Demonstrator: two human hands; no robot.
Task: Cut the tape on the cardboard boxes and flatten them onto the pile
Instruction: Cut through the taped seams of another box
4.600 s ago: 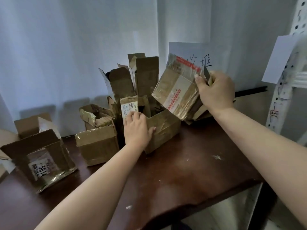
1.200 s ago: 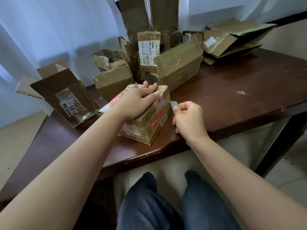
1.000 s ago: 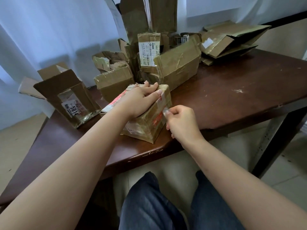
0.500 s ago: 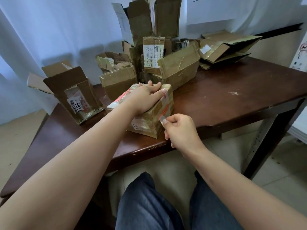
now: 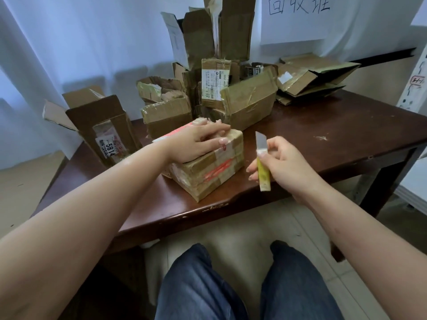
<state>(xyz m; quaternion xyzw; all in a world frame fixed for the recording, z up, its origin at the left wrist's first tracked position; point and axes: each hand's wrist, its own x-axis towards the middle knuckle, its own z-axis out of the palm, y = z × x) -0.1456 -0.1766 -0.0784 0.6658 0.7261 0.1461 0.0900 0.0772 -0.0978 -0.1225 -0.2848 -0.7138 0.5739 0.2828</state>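
A taped cardboard box with red print lies near the front edge of the dark wooden table. My left hand rests flat on its top, fingers straight. To the right of the box, clear of it, my right hand grips a yellow utility knife with its blade pointing up. A pile of flattened boxes lies at the table's back right.
Several opened boxes crowd the back middle of the table; another with a 5814 label stands at the left. A paper sign hangs on the wall. My knees in jeans are below the table edge.
My right hand has drawn the knife away from the box's side, rightward, and turned its blade up. My left hand stays on the box top. The camera has tilted up slightly.
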